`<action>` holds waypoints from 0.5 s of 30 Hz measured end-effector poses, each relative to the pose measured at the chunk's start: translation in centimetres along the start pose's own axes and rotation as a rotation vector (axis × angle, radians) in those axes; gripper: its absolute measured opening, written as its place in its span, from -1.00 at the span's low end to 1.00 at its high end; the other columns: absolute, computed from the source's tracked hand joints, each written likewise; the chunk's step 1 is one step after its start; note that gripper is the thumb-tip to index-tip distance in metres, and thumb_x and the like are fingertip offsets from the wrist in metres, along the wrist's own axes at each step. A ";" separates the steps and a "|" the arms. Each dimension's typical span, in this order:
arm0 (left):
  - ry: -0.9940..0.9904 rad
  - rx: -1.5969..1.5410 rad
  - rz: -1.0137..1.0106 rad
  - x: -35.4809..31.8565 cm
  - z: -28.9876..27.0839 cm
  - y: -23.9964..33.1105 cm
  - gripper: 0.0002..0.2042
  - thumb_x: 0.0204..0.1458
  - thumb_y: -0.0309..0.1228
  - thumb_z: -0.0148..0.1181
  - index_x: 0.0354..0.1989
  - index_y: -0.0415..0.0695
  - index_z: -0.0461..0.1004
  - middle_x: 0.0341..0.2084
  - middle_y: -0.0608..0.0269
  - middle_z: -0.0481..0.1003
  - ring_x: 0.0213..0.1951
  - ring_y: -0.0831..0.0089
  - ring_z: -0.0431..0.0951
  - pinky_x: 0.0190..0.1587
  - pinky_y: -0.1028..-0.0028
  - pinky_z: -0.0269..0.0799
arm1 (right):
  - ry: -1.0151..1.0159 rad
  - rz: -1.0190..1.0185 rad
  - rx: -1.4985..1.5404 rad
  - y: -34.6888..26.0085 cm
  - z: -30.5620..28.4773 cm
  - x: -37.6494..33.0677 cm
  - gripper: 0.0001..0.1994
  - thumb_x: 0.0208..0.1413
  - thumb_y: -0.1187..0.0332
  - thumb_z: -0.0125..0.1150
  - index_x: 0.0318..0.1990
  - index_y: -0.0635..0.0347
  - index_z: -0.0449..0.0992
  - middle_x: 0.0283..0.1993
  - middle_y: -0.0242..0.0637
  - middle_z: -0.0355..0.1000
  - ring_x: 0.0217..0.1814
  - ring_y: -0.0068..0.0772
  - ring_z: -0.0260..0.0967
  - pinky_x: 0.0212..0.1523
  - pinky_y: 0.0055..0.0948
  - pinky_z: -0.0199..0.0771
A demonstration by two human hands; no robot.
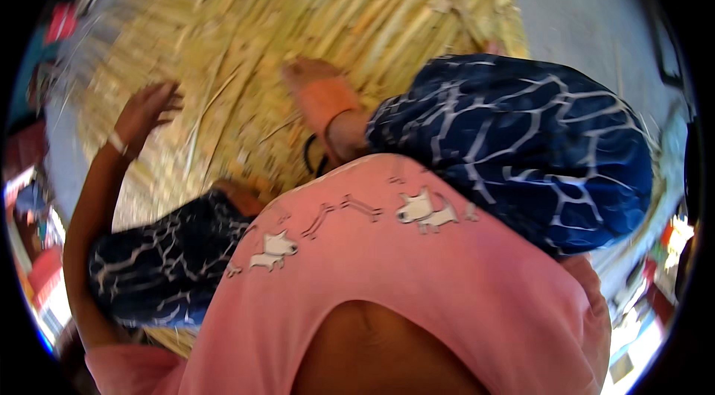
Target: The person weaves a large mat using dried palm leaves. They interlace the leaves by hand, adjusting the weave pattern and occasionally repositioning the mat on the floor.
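Observation:
My left hand (149,110) is raised above the woven straw-coloured mat (313,0), to the left of my foot. Its fingers are stretched out, slightly apart, with nothing in them. A pale band (117,143) circles that wrist. The mat is made of flat, yellowish-green strips laid side by side. Loose thin strips lie across it near the hand. My right hand does not show; the raised right knee covers that side, where a small, blurred skin-coloured patch at the knee's far edge is too unclear to tell.
My foot in a sandal with a wide orange strap (330,100) rests on the mat. Dark blue patterned trousers (521,141) cover both bent knees. Grey floor (573,0) borders the mat. Blurred red items (61,22) are at the far left.

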State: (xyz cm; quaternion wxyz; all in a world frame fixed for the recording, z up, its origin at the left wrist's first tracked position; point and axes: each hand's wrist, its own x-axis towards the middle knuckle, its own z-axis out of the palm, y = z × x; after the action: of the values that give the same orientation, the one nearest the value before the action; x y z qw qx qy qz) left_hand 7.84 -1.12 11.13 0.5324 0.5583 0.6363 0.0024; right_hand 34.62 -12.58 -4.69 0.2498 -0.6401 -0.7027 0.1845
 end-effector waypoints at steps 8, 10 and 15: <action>0.009 -0.198 0.047 -3.1 -2.0 -4.6 -0.55 0.11 -0.10 -0.02 0.07 -0.13 0.30 -0.12 0.27 0.43 -0.15 0.52 0.44 -0.16 0.53 0.32 | -0.051 -0.143 -0.208 -1.9 1.5 -0.1 -0.69 -0.07 0.52 0.02 -0.09 0.23 0.27 -0.09 -0.12 0.32 0.01 -0.13 0.31 0.01 -0.30 0.30; 0.011 -0.242 0.035 -3.2 -1.5 -4.3 -0.55 0.10 -0.09 -0.01 0.06 -0.13 0.31 -0.12 0.26 0.44 -0.12 0.49 0.43 -0.12 0.51 0.32 | -0.028 -0.093 -0.232 -1.2 1.1 0.0 -0.68 -0.08 0.52 0.02 -0.09 0.23 0.27 -0.09 -0.12 0.32 0.01 -0.13 0.31 0.00 -0.30 0.30; -0.010 -0.306 0.093 -0.8 0.0 -8.1 -0.54 0.11 -0.10 -0.03 0.02 -0.24 0.35 -0.14 0.15 0.45 -0.16 0.41 0.45 -0.16 0.45 0.39 | 0.013 0.090 0.178 0.7 4.3 -0.9 -0.65 0.14 0.26 -0.20 -0.09 0.30 0.39 -0.01 0.00 0.35 0.05 -0.11 0.29 0.08 -0.24 0.23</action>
State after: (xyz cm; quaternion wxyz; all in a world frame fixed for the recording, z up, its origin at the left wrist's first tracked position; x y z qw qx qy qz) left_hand 1.92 -4.77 6.85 0.6139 0.4993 0.5993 0.1212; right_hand 32.76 -13.12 -8.65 0.3015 -0.6475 -0.6525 0.2531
